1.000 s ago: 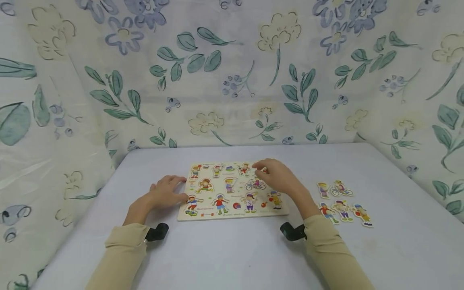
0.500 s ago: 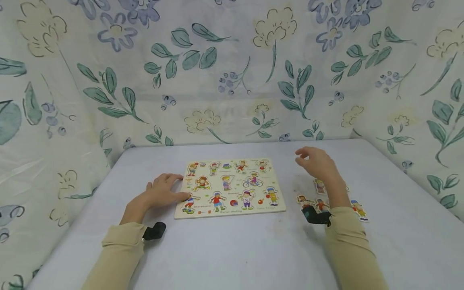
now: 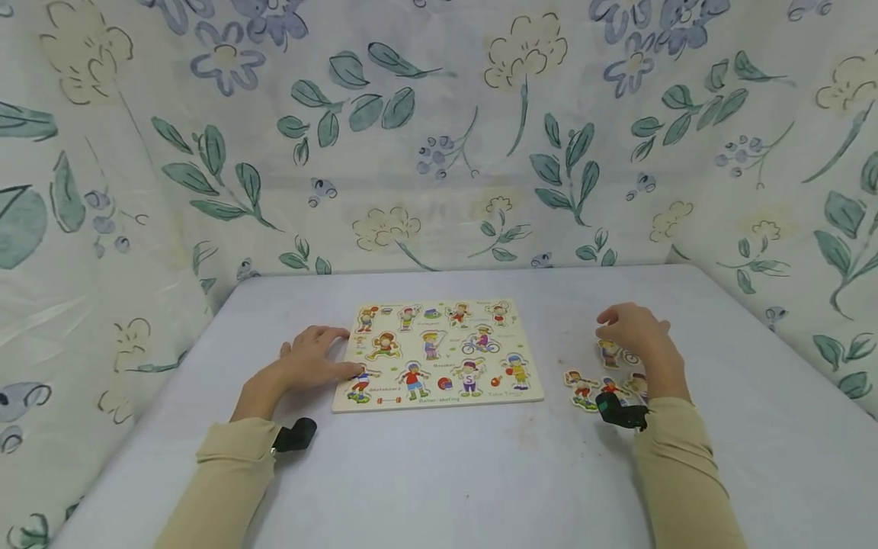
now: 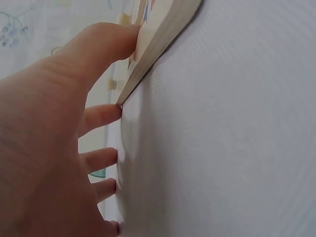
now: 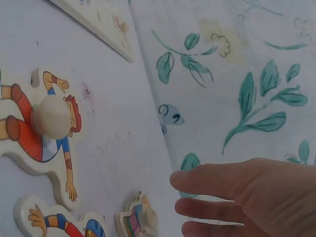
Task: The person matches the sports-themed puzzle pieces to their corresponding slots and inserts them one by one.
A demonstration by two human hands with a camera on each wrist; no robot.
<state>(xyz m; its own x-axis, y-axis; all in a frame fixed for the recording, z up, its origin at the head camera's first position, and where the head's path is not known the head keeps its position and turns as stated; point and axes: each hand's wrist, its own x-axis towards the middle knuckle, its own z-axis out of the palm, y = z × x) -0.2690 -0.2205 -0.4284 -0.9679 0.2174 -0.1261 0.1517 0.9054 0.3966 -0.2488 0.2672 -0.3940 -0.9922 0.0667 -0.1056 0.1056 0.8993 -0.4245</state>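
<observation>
The wooden puzzle board (image 3: 409,347), printed with children doing sports, lies flat on the table. My left hand (image 3: 302,370) rests at its left side; the thumb (image 4: 121,42) lies on the board's edge and the spread fingers touch the tabletop. Over the loose pieces at the right hovers my right hand (image 3: 631,328), with nothing visible in its fingers. Beneath it are a small figure piece (image 3: 608,354) and a partly covered bicycle piece (image 3: 629,357). Nearer me lies a skateboarder piece (image 3: 581,389), whose round knob (image 5: 52,117) shows in the right wrist view.
Another figure piece (image 5: 61,224) lies beside the skateboarder. My right wrist and its black camera mount (image 3: 620,410) hide part of the piece group. The white table (image 3: 439,473) meets a flowered cloth backdrop (image 3: 439,152) behind and at the sides.
My right hand has moved from the board's upper right corner to the right, then down over the loose pieces. The tennis figure at that corner is uncovered. My left hand stays at the board.
</observation>
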